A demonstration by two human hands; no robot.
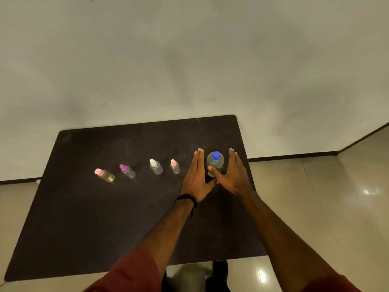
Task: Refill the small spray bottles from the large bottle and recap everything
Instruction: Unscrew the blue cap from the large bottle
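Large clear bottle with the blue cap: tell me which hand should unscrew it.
Probably right. The right hand has its thumb across the large clear bottle with the blue cap; the left hand lies flat beside it and could steady it.

Dark table (105, 218), pale wall (189, 60), glossy tiled floor (326, 197).

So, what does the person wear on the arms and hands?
Both hands, left hand and right hand, are bare, without gloves or rings that I can see. A black band circles the left wrist. Dark red sleeves are pushed up the forearms.
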